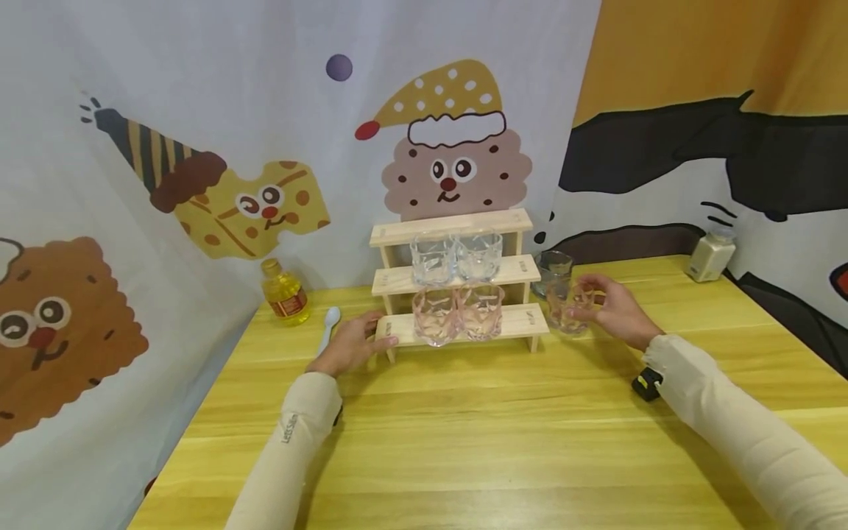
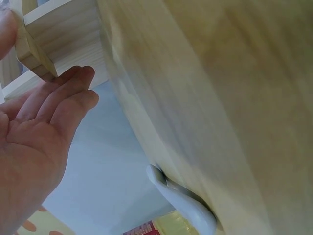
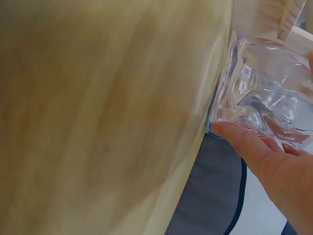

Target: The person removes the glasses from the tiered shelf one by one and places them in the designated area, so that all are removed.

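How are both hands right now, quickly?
Left hand: open, touching the pale wooden three-tier stand.
Right hand: closed, holding a pink-tinted faceted glass tumbler.

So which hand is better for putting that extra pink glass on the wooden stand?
Probably the right hand: it holds that pink glass beside the wooden stand. The left hand touches the opposite end.

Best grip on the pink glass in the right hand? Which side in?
Probably the outer wall of the pink glass, pinched across, with the approach from the right, where the right hand is. It is cup-shaped with no handle showing; the wooden shelf stands to its left and the dark glass behind it.
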A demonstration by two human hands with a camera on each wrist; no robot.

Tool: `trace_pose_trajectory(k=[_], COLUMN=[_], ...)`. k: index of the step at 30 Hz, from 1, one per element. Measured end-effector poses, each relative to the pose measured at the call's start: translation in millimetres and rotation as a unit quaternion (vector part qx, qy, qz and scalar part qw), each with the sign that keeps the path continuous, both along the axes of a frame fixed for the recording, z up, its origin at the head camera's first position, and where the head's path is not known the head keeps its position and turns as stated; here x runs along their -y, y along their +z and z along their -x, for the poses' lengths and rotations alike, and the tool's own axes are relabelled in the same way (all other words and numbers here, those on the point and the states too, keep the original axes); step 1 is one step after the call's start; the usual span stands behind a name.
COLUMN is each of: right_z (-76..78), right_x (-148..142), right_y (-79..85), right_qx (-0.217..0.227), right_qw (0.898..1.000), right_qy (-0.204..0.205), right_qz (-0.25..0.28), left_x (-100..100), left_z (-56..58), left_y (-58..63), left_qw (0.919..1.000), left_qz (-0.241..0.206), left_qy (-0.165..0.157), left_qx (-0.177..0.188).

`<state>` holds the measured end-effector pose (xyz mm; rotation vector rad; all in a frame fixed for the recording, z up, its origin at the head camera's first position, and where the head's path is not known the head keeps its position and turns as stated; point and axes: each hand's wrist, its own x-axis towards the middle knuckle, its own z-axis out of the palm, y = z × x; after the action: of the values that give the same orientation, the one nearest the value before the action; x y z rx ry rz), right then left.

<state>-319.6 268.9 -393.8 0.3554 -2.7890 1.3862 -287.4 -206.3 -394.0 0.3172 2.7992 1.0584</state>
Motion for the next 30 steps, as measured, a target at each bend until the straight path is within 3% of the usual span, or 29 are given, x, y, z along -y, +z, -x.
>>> trace_pose_trajectory(k=[15, 30], right_z=[9.3, 11.7], right_x=[2, 4], right_y=[-0.3, 5.5], right_qx=[0.019, 0.015], right_qw=[1.000, 0.997], right_qy=[-0.010, -0.007], right_qz=[-0.009, -0.075], left_x=[2, 1], left_z=[1.1, 0.7], left_y=[1.1, 1.5], left_qw=[0.9996, 0.9996], left_qz=[0.025, 0.029], left_qy=[-0.006, 0.002], left_qx=[-0.008, -0.002])
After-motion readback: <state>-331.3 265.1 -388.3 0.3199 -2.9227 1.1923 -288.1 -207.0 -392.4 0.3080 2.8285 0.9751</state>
